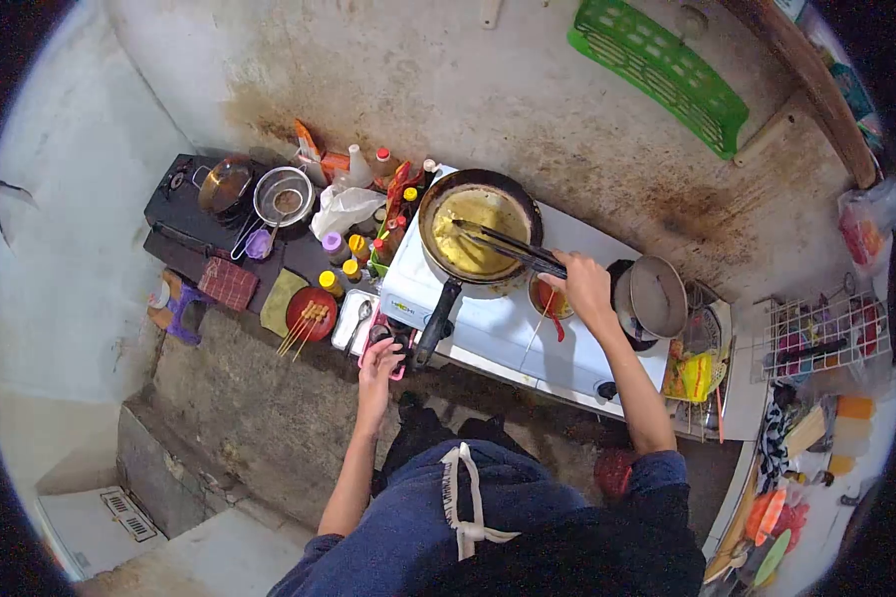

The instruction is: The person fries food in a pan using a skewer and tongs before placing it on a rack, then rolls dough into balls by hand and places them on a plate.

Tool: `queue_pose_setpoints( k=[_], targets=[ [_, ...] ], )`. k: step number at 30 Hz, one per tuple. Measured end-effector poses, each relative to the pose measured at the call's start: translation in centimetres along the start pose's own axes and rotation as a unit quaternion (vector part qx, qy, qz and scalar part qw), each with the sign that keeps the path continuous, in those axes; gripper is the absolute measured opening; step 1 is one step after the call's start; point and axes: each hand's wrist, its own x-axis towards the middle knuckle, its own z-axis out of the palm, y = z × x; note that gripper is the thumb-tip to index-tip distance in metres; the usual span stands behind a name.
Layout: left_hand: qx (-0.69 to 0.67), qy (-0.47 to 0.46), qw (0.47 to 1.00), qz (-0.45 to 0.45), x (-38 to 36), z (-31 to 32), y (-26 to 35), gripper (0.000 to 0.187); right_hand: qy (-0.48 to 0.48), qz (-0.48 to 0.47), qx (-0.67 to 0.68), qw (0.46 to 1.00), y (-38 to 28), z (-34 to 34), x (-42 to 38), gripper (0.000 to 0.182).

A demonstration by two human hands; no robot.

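My right hand is closed round black tongs, which reach left into the frying pan. Their tips touch a soft yellow lump, like egg, in the pan's yellow contents. The pan sits on a white stove, its black handle pointing at me. Left of that handle, my left hand has its fingers apart over a pink-edged item with dark round parts, partly hidden by the hand. Beside it lies a white tray with a spoon.
Left are a red plate with skewers, several bottles and a strainer. Right of the pan stand a small bowl with a red-ended utensil and a grey pan. A wire rack hangs far right.
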Motion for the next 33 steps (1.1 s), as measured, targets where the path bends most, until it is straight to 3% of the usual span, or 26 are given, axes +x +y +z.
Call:
queue_pose_setpoints(
  k=[9, 18, 20, 23, 25, 30, 33],
  targets=[
    [0.022, -0.010, 1.000, -0.008, -0.2, 0.2, 0.2, 0.032, 0.004, -0.020, -0.008, 1.000, -0.6, 0.0, -0.8, 0.043],
    [0.031, -0.054, 0.998, 0.000, -0.1, 1.8, 1.0, 0.031, 0.094, 0.076, 0.063, 0.991, 0.7, -3.0, -3.6, 0.042],
    [0.053, -0.086, 0.994, 0.038, -0.4, 2.9, 1.7, 0.031, 0.101, 0.103, 0.108, 0.984, 2.2, -3.5, -5.7, 0.044],
    [0.068, -0.121, 0.990, 0.002, -0.8, 4.5, 2.2, 0.024, 0.090, 0.217, 0.309, 0.922, 4.9, -4.4, -9.9, 0.044],
    [0.082, -0.154, 0.985, 0.004, -1.1, 5.8, 1.9, 0.012, 0.154, 0.232, 0.368, 0.887, 7.1, -4.0, -13.6, 0.047],
    [0.160, -0.234, 0.959, -0.033, -2.7, 9.2, 1.5, 0.012, 0.243, 0.390, 0.342, 0.820, 10.0, -5.4, -22.9, 0.044],
    [0.209, -0.350, 0.910, -0.069, -3.7, 11.0, 0.4, 0.017, 0.307, 0.417, 0.369, 0.772, 12.0, -3.7, -28.0, 0.046]
  ],
)
